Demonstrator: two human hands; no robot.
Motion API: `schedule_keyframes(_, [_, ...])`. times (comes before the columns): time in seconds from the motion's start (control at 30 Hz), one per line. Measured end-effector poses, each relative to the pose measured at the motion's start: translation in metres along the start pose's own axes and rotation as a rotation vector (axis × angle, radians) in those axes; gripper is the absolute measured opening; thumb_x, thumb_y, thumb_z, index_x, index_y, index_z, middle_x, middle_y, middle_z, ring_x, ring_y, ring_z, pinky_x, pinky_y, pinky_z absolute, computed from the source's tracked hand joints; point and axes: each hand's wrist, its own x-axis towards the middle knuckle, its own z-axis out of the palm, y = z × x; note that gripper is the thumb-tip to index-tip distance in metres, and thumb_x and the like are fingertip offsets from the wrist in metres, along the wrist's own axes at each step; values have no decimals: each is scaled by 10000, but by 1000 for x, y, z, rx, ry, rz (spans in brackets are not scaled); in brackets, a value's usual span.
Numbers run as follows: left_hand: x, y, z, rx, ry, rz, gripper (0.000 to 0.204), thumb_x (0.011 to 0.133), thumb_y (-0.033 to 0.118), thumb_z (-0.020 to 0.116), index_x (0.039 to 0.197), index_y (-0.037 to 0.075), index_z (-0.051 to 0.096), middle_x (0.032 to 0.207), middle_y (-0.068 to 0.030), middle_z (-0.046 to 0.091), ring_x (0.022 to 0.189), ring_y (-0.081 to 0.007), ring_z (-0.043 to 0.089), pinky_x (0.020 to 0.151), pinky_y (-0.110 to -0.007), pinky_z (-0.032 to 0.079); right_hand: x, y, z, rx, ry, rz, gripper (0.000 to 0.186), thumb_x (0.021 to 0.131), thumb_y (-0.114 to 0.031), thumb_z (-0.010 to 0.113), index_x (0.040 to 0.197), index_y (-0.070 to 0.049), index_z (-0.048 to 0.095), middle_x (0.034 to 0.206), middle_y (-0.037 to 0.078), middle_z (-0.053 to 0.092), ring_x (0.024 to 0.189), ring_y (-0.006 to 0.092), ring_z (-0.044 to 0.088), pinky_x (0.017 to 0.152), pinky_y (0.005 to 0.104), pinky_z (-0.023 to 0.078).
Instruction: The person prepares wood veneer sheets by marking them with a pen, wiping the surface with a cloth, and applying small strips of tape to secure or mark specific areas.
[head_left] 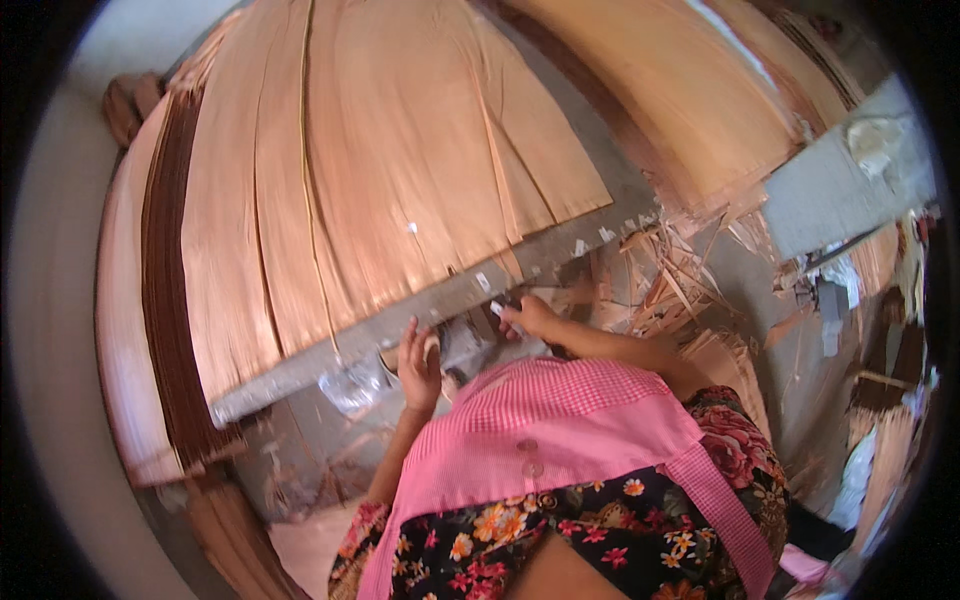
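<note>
Below the edge of the work surface (340,350), my left hand (418,368) is raised with its fingers apart, beside a small pale item too indistinct to name. My right hand (530,316) grips a small white and dark object (505,311) just under the edge. Above both hands lie wide sheets of pale wood veneer (380,150), split by long narrow gaps, with a dark brown strip (168,270) at the left. Clear plastic (350,385) is below the edge, left of my left hand. A pink checked apron (540,430) covers my front.
More veneer sheets (680,120) lie at the upper right, beside a grey slab (830,180). Loose veneer scraps (665,280) are heaped right of my hands. Stacked wood pieces and plastic (880,430) stand at the far right. A pale wall (60,250) runs along the left.
</note>
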Motion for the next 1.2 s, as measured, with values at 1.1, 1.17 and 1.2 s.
schedule_keyframes(1.1, [74, 65, 140, 371, -140, 354, 277, 717, 137, 531, 982, 70, 577, 1102, -55, 555, 1054, -208, 486, 893, -370, 368, -25, -28, -347, -187, 631, -72, 209, 782, -183, 630, 636, -63, 541, 480, -7, 463, 389, 79, 418, 354, 226, 303])
schedule_keyframes(1.17, [70, 77, 129, 277, -217, 437, 257, 688, 115, 533, 933, 58, 589, 989, -67, 587, 940, -209, 540, 804, -343, 418, -17, -42, -368, -198, 516, -80, 212, 778, -177, 633, 637, -62, 526, 472, -8, 450, 387, 82, 414, 354, 230, 303])
schedule_keyframes(1.2, [59, 85, 123, 242, -274, 437, 253, 689, 113, 533, 929, 57, 590, 961, -67, 590, 916, -210, 548, 782, -343, 427, -9, -49, -382, -293, 445, -45, 212, 773, -183, 638, 643, -61, 523, 473, -7, 447, 385, 86, 412, 355, 236, 306])
